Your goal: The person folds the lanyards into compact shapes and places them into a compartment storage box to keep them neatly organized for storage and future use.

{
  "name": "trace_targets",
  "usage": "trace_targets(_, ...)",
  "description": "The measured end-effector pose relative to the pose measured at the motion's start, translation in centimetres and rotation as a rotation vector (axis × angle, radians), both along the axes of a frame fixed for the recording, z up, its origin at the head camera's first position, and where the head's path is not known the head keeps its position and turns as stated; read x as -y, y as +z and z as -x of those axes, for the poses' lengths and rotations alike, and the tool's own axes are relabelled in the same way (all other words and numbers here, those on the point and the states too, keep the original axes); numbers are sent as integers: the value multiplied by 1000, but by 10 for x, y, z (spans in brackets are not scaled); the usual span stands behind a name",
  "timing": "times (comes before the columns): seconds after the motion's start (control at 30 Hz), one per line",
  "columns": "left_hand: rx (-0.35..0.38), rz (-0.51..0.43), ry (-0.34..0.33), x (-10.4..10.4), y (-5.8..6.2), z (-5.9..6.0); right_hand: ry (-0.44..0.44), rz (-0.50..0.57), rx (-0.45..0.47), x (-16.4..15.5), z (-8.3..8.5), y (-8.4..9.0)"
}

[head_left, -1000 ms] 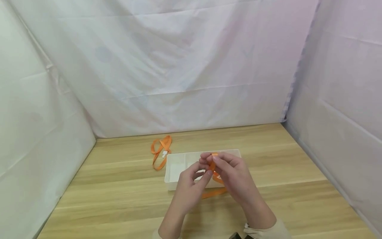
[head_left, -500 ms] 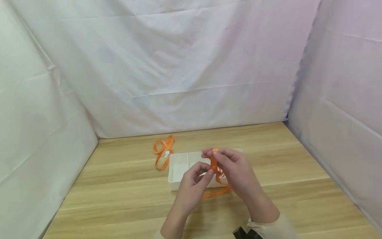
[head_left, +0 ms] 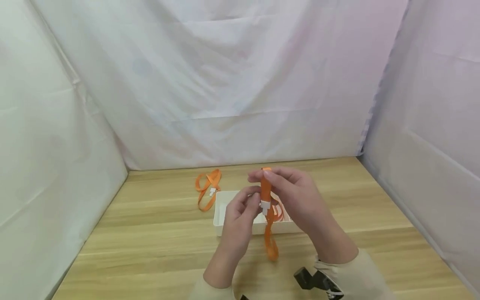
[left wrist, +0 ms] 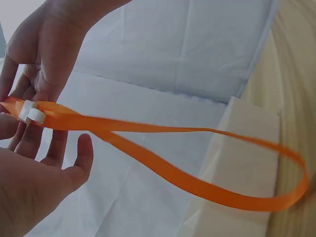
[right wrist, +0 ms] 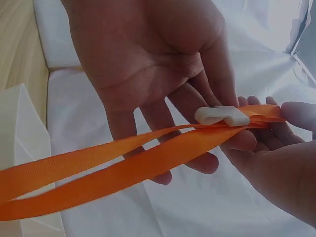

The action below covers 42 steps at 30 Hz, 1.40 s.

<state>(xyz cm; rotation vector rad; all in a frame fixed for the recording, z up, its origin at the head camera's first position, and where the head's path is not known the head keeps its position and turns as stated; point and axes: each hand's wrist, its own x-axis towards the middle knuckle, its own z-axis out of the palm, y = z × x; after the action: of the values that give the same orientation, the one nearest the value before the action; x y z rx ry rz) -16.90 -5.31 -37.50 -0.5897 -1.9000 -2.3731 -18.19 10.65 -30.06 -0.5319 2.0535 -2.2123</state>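
An orange strap (head_left: pixel 267 227) with a white clip (head_left: pixel 264 205) hangs as a loop in front of a white tray (head_left: pixel 221 218). My right hand (head_left: pixel 264 175) pinches the strap's top end above the clip. My left hand (head_left: pixel 255 201) holds the strap at the clip from the left. In the left wrist view the loop (left wrist: pixel 197 168) swings out to the right of the clip (left wrist: pixel 31 112). In the right wrist view the clip (right wrist: pixel 222 116) lies against my right hand's fingers (right wrist: pixel 197 163), and my left hand (right wrist: pixel 276 158) pinches the strap beside it.
A second orange strap (head_left: pixel 207 189) lies on the wooden table (head_left: pixel 150 250) just left of the tray's far corner. White sheets (head_left: pixel 225 83) wall in the table at the back and on both sides.
Both hands have risen with the strap. It has come up off the tray's front edge and now hangs straight down as a loop, with the white clip showing.
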Motion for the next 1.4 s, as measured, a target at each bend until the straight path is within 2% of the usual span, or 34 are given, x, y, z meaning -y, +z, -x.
trace_targets(0.13,7,-43,-8,3,7,10,34,44,-17,3,4,4)
trace_targets(0.27,-16,-63,-16,5,10,17,7,10,-33,4,6,7)
trace_targets(0.47,-16,-60,74,3,10,15,-37,-57,-33,5,5,7)
trace_targets(0.6,-101,-18,137,1,8,12,-61,-72,-27,5,5,4)
trace_targets(0.67,-150,18,148,0,9,12,-63,-73,-32,5,6,3)
trace_targets(0.73,-182,50,142,-1,9,12,-56,-63,-34,6,6,2)
trace_targets(0.8,-183,71,131,-1,10,12,-43,-48,-37,6,6,1)
trace_targets(1.03,-132,126,123,2,6,15,-48,-42,-49,7,9,-2)
trace_targets(1.17,-94,126,91,3,4,17,-55,-48,-45,6,10,-3)
trace_targets(1.4,-92,93,36,5,-1,17,-69,-37,-31,6,12,-5)
